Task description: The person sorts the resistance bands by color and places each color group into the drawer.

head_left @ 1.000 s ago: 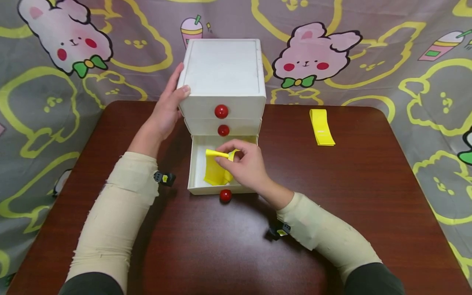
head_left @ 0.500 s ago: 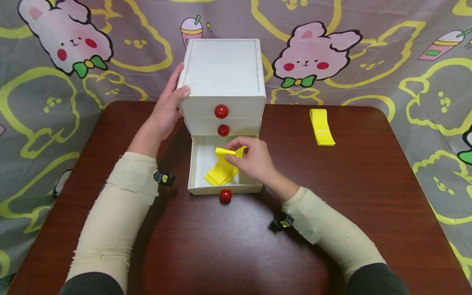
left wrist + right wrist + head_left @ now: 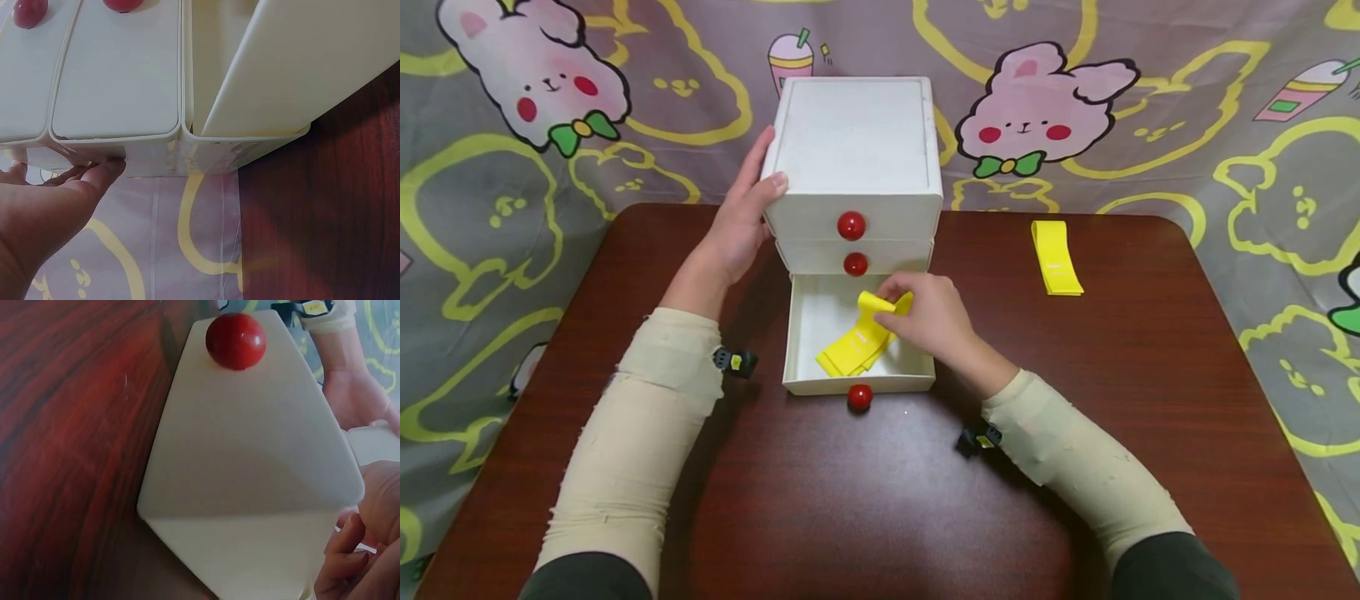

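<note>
My right hand (image 3: 928,315) pinches the upper end of a folded yellow resistance band (image 3: 852,346) inside the pulled-out bottom drawer (image 3: 808,300). The band's lower end, flat and doubled, lies on the drawer floor; faint white print shows on it. In the right wrist view, the drawer front with its red knob (image 3: 235,341) hides most of the work, and only curled fingers show at the lower right. My left hand (image 3: 737,221) rests against the left side of the white drawer cabinet (image 3: 853,137), fingers extended along it and thumb at the top front corner.
Another folded yellow band (image 3: 1056,258) lies at the back right of the dark wooden table (image 3: 820,500). Two upper drawers are closed, each with a red knob (image 3: 852,225). A patterned cloth (image 3: 685,50) hangs close behind the cabinet.
My right hand has shifted right and slightly back, drawing the band's upper end toward the drawer's right side. The pinched end was rolled earlier and now spreads flatter. My left hand stays put.
</note>
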A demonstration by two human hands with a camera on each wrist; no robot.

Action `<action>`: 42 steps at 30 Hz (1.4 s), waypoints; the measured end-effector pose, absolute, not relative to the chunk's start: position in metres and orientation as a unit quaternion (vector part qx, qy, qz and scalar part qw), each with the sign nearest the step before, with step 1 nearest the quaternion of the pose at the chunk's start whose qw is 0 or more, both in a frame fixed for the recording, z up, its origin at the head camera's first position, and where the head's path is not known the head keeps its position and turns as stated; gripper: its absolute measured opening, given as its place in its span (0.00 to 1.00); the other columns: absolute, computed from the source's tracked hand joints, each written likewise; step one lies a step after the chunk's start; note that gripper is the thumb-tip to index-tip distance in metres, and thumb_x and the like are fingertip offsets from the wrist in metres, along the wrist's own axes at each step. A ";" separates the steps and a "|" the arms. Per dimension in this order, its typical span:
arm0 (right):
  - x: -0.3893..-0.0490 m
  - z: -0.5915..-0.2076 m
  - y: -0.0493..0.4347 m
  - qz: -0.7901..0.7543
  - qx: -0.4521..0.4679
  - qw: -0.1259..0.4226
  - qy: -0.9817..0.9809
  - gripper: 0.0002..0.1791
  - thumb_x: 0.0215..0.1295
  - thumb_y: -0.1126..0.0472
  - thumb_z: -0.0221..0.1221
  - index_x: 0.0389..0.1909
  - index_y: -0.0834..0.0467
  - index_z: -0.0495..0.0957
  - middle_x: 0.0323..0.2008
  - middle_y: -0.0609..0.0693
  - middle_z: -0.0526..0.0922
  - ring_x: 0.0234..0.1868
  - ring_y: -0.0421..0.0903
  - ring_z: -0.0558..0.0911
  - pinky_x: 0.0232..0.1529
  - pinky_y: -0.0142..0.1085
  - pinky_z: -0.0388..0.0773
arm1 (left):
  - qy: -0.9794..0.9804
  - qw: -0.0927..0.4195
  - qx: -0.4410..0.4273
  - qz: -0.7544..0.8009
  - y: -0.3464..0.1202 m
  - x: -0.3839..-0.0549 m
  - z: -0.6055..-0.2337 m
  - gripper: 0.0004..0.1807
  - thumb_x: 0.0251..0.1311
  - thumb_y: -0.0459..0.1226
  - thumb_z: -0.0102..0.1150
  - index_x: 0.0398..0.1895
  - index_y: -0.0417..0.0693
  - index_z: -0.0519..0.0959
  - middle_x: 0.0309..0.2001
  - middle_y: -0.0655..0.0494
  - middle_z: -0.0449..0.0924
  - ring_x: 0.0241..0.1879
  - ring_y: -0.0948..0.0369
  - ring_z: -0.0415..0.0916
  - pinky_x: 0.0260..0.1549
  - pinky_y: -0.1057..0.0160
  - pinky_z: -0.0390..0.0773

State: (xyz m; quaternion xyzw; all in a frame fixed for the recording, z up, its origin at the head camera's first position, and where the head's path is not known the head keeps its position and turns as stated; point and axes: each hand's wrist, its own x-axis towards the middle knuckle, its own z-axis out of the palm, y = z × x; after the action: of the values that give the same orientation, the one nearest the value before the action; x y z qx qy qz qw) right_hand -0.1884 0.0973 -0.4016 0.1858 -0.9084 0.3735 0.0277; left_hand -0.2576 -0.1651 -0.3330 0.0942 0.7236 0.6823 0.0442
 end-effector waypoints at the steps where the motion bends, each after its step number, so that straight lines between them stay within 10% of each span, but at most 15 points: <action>1: -0.189 -0.401 0.098 0.365 0.184 0.027 -0.912 0.10 0.55 0.58 0.74 0.38 0.53 0.86 0.33 0.43 0.84 0.36 0.48 0.79 0.40 0.41 0.71 | 0.724 0.044 0.094 0.682 -0.165 -0.258 -0.333 0.35 0.71 0.50 0.46 0.78 0.81 0.49 0.77 0.66 0.45 0.69 0.55 0.52 0.63 0.40 0.58; 24: -0.185 -0.412 0.157 0.473 0.191 0.076 -0.857 0.11 0.55 0.60 0.74 0.38 0.56 0.86 0.33 0.44 0.84 0.16 0.46 0.67 0.16 0.35 0.64 | 0.718 0.045 0.095 0.688 -0.165 -0.258 -0.334 0.34 0.71 0.49 0.46 0.78 0.80 0.50 0.77 0.66 0.46 0.69 0.55 0.52 0.64 0.41 0.59; 36: -0.177 -0.377 0.200 0.508 0.116 0.099 -0.848 0.12 0.58 0.70 0.69 0.43 0.68 0.83 0.39 0.62 0.85 0.18 0.50 0.66 0.18 0.30 0.63 | 0.723 0.045 0.093 0.683 -0.165 -0.258 -0.332 0.34 0.71 0.49 0.45 0.78 0.80 0.49 0.77 0.66 0.46 0.70 0.55 0.52 0.63 0.40 0.59; 42: -0.207 -0.391 0.237 0.494 0.072 0.127 -0.857 0.15 0.59 0.61 0.71 0.46 0.62 0.85 0.42 0.54 0.84 0.21 0.48 0.68 0.21 0.32 0.65 | 0.727 0.045 0.094 0.679 -0.164 -0.257 -0.332 0.35 0.71 0.50 0.45 0.78 0.80 0.49 0.77 0.67 0.45 0.70 0.55 0.52 0.63 0.41 0.60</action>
State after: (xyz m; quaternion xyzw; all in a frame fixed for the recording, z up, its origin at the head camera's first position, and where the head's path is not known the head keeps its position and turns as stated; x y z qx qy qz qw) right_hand -0.2073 0.2374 -0.3912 0.0722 -0.8573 0.4936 0.1272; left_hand -0.2565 -0.1645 -0.3317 0.0941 0.7268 0.6789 0.0448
